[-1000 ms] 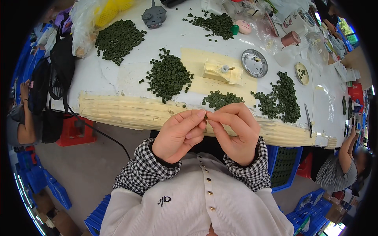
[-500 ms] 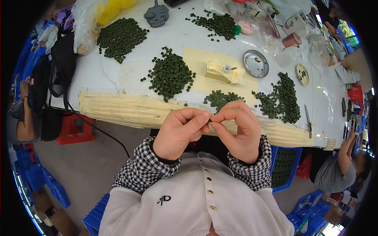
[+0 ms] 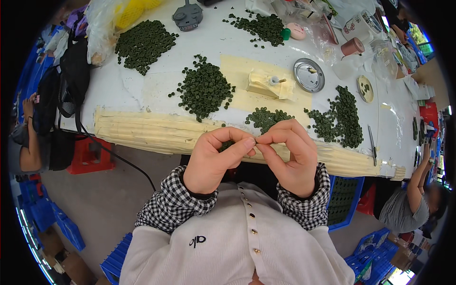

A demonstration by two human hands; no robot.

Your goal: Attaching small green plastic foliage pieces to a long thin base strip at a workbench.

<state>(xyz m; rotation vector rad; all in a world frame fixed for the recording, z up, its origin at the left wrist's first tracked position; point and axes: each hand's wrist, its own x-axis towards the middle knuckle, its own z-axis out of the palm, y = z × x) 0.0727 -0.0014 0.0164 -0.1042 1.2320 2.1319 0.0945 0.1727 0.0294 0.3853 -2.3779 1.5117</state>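
My left hand [image 3: 209, 164] and my right hand [image 3: 298, 159] meet in front of my chest, just over the table's near edge. Thumb and forefinger of each are pinched together on one tiny dark green piece [image 3: 256, 141], mostly covered by the fingertips. More dark green pieces [image 3: 227, 144] show in the gap between my left thumb and forefinger. Just beyond my hands lies a small heap of round green pieces [image 3: 266, 118]. A larger heap [image 3: 205, 90] sits to its left, another [image 3: 344, 118] to its right.
Behind the small heap stands a tape-covered block [image 3: 270, 85] with an upright metal pin. Beside it are a round metal lid [image 3: 308, 75] and a shallow dish [image 3: 365, 89]. A thin pen-like tool [image 3: 372, 146] lies at the right. Blue crates [image 3: 343, 203] stand below the table.
My fingertips have shifted slightly and my right hand has moved a little right. Green pieces now show inside the curl of my left hand.
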